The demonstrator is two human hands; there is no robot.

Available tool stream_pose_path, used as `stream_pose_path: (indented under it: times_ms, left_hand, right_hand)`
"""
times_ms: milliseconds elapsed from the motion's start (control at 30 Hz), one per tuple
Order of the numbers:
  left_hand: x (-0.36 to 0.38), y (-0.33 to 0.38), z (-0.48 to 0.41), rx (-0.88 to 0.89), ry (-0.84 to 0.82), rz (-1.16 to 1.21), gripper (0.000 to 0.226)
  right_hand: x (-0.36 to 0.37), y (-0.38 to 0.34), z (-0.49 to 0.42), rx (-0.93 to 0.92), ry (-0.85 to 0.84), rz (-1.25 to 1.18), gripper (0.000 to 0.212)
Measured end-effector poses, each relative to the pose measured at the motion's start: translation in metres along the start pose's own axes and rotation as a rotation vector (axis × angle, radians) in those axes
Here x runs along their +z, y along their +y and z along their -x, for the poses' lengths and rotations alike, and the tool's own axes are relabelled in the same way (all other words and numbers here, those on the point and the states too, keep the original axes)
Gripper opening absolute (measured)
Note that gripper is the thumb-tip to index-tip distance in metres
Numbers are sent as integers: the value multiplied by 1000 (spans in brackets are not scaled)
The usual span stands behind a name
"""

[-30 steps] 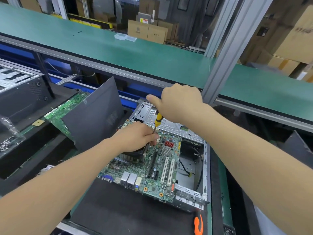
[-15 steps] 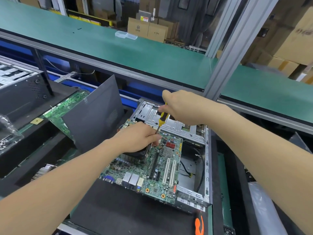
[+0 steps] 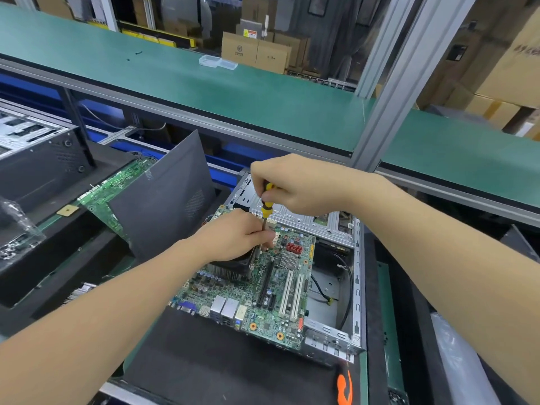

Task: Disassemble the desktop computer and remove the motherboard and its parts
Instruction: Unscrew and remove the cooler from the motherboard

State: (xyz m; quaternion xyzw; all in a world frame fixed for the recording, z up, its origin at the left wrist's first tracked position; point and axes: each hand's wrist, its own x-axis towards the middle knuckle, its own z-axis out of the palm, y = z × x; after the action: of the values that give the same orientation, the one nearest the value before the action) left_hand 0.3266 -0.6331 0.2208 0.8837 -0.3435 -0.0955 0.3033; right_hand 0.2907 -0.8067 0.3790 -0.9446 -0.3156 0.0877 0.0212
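Fingers of the right hand (image 3: 295, 191) wrap the screwdriver (image 3: 266, 210) handle; the left hand (image 3: 233, 238) pinches its shaft over the motherboard (image 3: 263, 317). Hold it upright, pressing down.

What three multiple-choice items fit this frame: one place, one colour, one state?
1. Where does the screwdriver stand?
A. on the green shelf
B. over the motherboard
C. in the plastic bag

2. What colour is its handle?
A. red
B. blue
C. yellow and black

3. What is the right hand doing?
A. gripping the handle
B. lying flat on the case
C. holding nothing

Key:
1. B: the shaft runs down to the board, pinched by the left hand.
2. C: a yellow grip with black bands shows below the fingers.
3. A: the fingers curl round the handle's top.
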Motion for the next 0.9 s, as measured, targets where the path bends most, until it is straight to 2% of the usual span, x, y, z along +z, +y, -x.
stream_pose_path:
  times_ms: [33, 67, 133, 200, 267, 333, 400, 533, 700, 800, 900]
  left_hand:
    - [0, 0, 0, -8, 5, 6, 43]
    - [0, 1, -1, -17, 4, 7, 41]
    - [0, 2, -1, -28, -3, 0, 40]
    - [0, 2, -1, -31, -7, -3, 39]
    - [1, 0, -2, -31, -12, 0, 41]
    - [1, -1, -2, -24, -16, -4, 43]
    - [2, -1, -3, -8, -21, -15, 42]
    - [2, 1, -2, 5, -13, -4, 42]
    - [1, 1, -2, -14, -22, -23, 42]
    - [0, 2, -3, -6, -16, -48, 41]
    - [0, 2, -1, 11, -4, -49, 40]
  right_hand:
    - [1, -2, 0, 4, 15, -11, 3]
    - [1, -3, 0, 26, 42, -15, 10]
    - [2, -6, 0, 133, 129, 21, 35]
    - [5, -11, -3, 296, 236, 155, 56]
    - [12, -18, -10, 402, 273, 211, 59]
    - [18, -20, -17, 431, 240, 118, 52]
    - [18, -17, -20, 401, 193, 36, 46]
    - [13, -18, -18, 221, 120, -1, 34]
    - [-1, -11, -19, 106, -17, 26, 31]
    - [-7, -1, -17, 35, -40, 52, 35]
    - [-9, 7, -15, -24, -55, 46, 28]
